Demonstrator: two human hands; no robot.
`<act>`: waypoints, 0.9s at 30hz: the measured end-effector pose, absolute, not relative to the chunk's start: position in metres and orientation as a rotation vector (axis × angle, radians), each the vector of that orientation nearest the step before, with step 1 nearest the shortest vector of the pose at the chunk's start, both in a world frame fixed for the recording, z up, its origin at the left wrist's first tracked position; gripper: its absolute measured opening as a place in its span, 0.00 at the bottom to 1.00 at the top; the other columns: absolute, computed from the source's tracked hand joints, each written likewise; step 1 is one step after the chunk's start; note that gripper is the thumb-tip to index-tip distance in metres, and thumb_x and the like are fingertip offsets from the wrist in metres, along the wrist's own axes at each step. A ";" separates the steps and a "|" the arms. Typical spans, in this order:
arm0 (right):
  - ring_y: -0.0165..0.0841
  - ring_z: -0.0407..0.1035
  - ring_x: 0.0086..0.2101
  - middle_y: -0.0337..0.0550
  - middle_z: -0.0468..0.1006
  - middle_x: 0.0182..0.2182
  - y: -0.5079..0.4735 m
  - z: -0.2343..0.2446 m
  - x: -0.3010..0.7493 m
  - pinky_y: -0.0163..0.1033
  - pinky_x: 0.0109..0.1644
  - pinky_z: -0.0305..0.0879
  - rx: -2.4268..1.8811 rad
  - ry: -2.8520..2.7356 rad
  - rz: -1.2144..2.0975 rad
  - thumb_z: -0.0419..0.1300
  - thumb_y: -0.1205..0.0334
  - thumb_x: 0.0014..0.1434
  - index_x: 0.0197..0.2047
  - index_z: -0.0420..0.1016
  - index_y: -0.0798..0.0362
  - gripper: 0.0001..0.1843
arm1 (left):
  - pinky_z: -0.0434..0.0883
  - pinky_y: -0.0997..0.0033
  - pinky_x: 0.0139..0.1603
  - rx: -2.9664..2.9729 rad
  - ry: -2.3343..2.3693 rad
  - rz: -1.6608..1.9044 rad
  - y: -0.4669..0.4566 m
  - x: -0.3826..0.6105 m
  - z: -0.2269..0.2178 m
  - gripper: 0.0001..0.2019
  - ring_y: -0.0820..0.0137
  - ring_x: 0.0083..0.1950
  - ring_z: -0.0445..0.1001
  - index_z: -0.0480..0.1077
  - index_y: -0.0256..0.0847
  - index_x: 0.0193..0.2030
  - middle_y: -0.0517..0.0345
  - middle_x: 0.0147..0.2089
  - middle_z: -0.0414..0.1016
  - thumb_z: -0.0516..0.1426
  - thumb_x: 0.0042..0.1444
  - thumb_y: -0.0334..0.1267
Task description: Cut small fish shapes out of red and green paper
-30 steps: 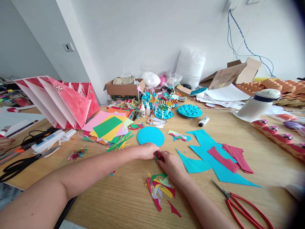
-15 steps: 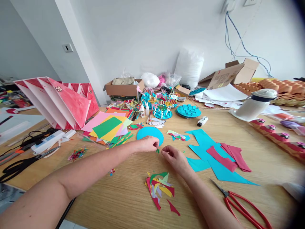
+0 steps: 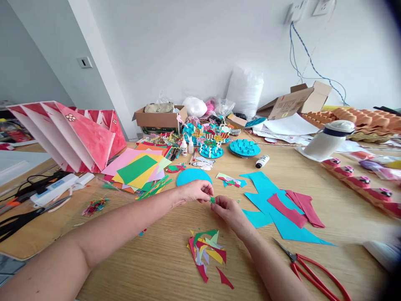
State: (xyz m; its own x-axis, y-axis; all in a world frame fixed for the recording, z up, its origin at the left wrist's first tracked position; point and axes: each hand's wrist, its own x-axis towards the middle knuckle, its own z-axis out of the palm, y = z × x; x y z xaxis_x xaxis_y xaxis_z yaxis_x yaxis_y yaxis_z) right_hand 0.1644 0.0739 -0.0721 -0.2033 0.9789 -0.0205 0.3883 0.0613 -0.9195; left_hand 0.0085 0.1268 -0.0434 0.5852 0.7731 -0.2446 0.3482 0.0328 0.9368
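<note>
Between my two hands is a tiny green paper piece point(image 3: 212, 200). My left hand point(image 3: 198, 191) pinches its left side, and my right hand point(image 3: 226, 207) has thumb and finger closed on its right side. Just behind my left hand lies a blue paper circle point(image 3: 193, 176), partly covered by it. Closer to me is a small heap of colored paper scraps point(image 3: 206, 253). To the right of my right hand lie blue paper offcuts point(image 3: 266, 196) with dark red paper pieces point(image 3: 286, 210) on top. Red-handled scissors point(image 3: 310, 267) rest at the lower right.
Colored paper sheets point(image 3: 138, 171) are stacked at the left, near a red painted folded structure point(image 3: 84, 138). Glue bottles point(image 3: 184, 147) and blue decorated crafts point(image 3: 211, 148) stand at the back. Black scissors point(image 3: 28, 217) and a power strip point(image 3: 54, 189) lie far left. A white cup-like object point(image 3: 328, 140) leans at right.
My right hand has come up to my left, and both now meet at the green paper piece. The view has shifted slightly, so the table's things appear a little further left.
</note>
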 end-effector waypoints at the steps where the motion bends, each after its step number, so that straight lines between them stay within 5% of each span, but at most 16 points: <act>1: 0.26 0.51 0.18 0.30 0.58 0.14 0.073 -0.072 0.164 0.31 0.20 0.46 -1.373 -1.673 1.145 0.54 0.60 0.47 0.18 0.60 0.52 0.10 | 0.62 0.78 0.27 1.536 0.971 0.430 0.126 0.007 -0.042 0.07 0.78 0.26 0.64 0.65 0.37 0.30 0.66 0.24 0.64 0.55 0.40 0.31; 9: 0.26 0.57 0.18 0.31 0.63 0.15 0.070 -0.066 0.162 0.31 0.21 0.51 -1.294 -1.614 1.235 0.53 0.57 0.50 0.23 0.66 0.53 0.09 | 0.62 0.77 0.29 1.387 0.984 0.471 0.120 0.001 -0.037 0.08 0.79 0.26 0.66 0.68 0.36 0.29 0.64 0.26 0.67 0.59 0.39 0.34; 27: 0.29 0.60 0.20 0.33 0.64 0.17 0.068 -0.060 0.169 0.33 0.24 0.54 -1.309 -1.798 1.032 0.50 0.62 0.53 0.22 0.63 0.51 0.09 | 0.64 0.76 0.30 1.331 1.001 0.326 0.110 0.002 -0.039 0.11 0.80 0.24 0.69 0.67 0.36 0.33 0.67 0.23 0.68 0.59 0.40 0.28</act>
